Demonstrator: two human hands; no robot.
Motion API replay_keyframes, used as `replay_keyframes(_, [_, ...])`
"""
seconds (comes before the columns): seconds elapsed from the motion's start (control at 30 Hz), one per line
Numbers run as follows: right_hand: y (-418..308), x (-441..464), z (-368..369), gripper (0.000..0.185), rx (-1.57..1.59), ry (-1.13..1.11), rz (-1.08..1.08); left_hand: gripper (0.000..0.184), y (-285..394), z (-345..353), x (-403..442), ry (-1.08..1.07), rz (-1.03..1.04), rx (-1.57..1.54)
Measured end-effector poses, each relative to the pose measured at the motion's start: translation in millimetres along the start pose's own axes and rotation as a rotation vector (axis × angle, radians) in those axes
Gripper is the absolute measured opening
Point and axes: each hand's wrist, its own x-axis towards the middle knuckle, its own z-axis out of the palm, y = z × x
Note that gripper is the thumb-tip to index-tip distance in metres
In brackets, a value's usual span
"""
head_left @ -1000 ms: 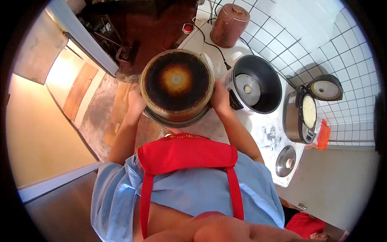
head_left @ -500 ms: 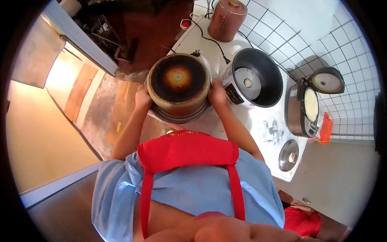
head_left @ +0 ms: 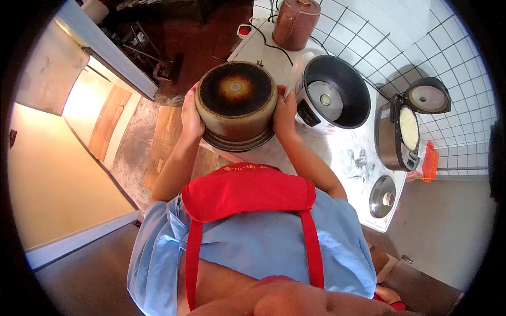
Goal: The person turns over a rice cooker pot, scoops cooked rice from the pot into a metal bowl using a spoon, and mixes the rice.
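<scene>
Between my two hands is a metal rice cooker inner pot (head_left: 235, 126), turned upside down so its scorched, blackened bottom faces up. My left hand (head_left: 192, 117) presses on its left wall, fingers wrapped against the side. On the opposite wall my right hand (head_left: 285, 113) grips it, with the fingertips near the upper edge. The pot's rim points down, over the front left part of the white table. Just right of my right hand stands a large open rice cooker body (head_left: 350, 102), with a round metal heating plate (head_left: 322, 105) inside.
A smaller rice cooker (head_left: 389, 142) with a raised lid holds something white. A glass lid (head_left: 382, 196) lies near the table's (head_left: 337, 181) right corner. A brown pitcher (head_left: 296, 23) and a black cord (head_left: 274, 46) are at the back. Someone's hand (head_left: 387, 295) shows lower right.
Both hands have shifted up along the pot's sides, and the pot is tipped slightly so more of its wall shows. The person at lower right has moved mostly out of sight.
</scene>
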Motion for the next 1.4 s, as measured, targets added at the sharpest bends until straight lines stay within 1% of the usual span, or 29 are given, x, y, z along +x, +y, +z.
replay_keyframes(0.03, [-12.9, -0.7, 0.3, 0.019, 0.031, -0.012, -0.020, 0.042, -0.8, -0.9, -0.3, -0.013, -0.009, -0.079])
replay_keyframes(0.1, [-32.5, -5.7, -1.1, 0.022, 0.088, -0.033, -0.051, 0.045, 3.0, 0.6, -6.4, -0.032, 0.024, -0.071])
replay_keyframes(0.13, [-31.5, -6.5, -2.6, 0.020, 0.075, -0.017, -0.075, 0.046, 7.1, 6.1, -7.3, -0.043, 0.048, -0.073])
replay_keyframes(0.2, [-31.3, -4.1, -2.7, 0.016, 0.054, 0.011, -0.132, 0.048, 25.4, 17.2, -14.3, -0.051, 0.093, 0.063])
replay_keyframes(0.23, [-43.3, -8.4, -3.3, 0.016, 0.069, 0.007, -0.119, 0.048, 34.8, 21.5, -21.3, -0.049, 0.107, 0.134])
replay_keyframes(0.3, [-68.1, -11.2, -5.9, 0.015, 0.098, -0.002, -0.101, 0.049, 46.5, 32.3, -25.8, -0.058, 0.138, 0.043])
replay_keyframes(0.33, [-69.0, -9.4, -7.7, 0.013, 0.203, -0.050, -0.127, 0.050, 48.0, 34.4, -27.1, -0.063, 0.153, -0.003])
replay_keyframes(0.43, [-39.7, -8.7, -7.7, 0.011, 0.143, -0.022, -0.079, 0.052, 30.8, 13.2, -25.6, -0.090, 0.200, 0.300])
replay_keyframes(0.47, [-14.7, -10.3, -6.3, 0.011, 0.078, 0.006, -0.037, 0.054, -9.5, -8.9, -18.3, -0.044, 0.265, 0.323])
replay_keyframes(0.5, [17.4, -9.1, -2.7, 0.011, 0.016, 0.034, 0.000, 0.056, -16.4, -6.8, -19.2, 0.048, 0.070, 0.241])
replay_keyframes(0.53, [20.3, -5.5, 2.2, 0.011, -0.041, 0.067, 0.030, 0.056, -18.1, -8.4, -10.5, -0.004, 0.134, 0.230])
replay_keyframes(0.57, [23.2, -3.8, -0.2, 0.010, 0.032, 0.052, 0.002, 0.055, -20.4, -12.1, -8.5, -0.044, 0.186, 0.218])
replay_keyframes(0.67, [-36.2, 3.0, -1.3, 0.010, 0.230, 0.009, -0.077, 0.055, 2.0, 11.2, -11.0, -0.101, 0.264, 0.086])
replay_keyframes(0.73, [-57.2, -3.9, -4.2, 0.009, 0.313, -0.018, -0.097, 0.055, -4.2, 4.1, -18.5, -0.045, 0.230, 0.144])
replay_keyframes(0.83, [20.6, -0.4, 3.0, 0.009, 0.137, 0.014, -0.014, 0.054, -22.7, -7.6, -12.1, -0.014, 0.196, 0.144])
replay_keyframes(0.87, [10.6, -2.3, 5.2, 0.009, 0.212, 0.045, -0.004, 0.054, -26.6, -10.1, -10.2, -0.005, 0.181, 0.130])
replay_keyframes(0.97, [2.4, 0.6, 1.3, 0.009, 0.108, -0.013, -0.039, 0.053, -11.3, -4.9, -10.9, -0.055, 0.214, 0.160])
replay_keyframes(1.07, [-19.2, -3.7, 3.2, 0.015, 0.052, 0.008, -0.064, 0.052, -6.0, -6.9, -8.2, -0.085, 0.205, 0.144])
replay_keyframes(1.17, [-38.6, -8.2, 1.0, 0.014, 0.103, 0.023, -0.103, 0.052, 9.7, 5.9, -16.0, -0.086, 0.223, 0.142])
replay_keyframes(1.27, [-57.8, -1.8, -4.5, 0.013, 0.061, -0.012, -0.147, 0.052, 17.4, 4.6, -9.8, -0.155, 0.245, 0.202])
replay_keyframes(1.37, [-54.8, 1.0, -3.2, 0.014, 0.185, 0.017, -0.186, 0.052, 22.6, 9.3, -12.4, -0.138, 0.273, 0.241])
replay_keyframes(1.4, [-51.7, -1.6, -2.6, 0.013, 0.233, 0.017, -0.149, 0.053, 17.6, 6.1, -13.4, -0.119, 0.268, 0.273])
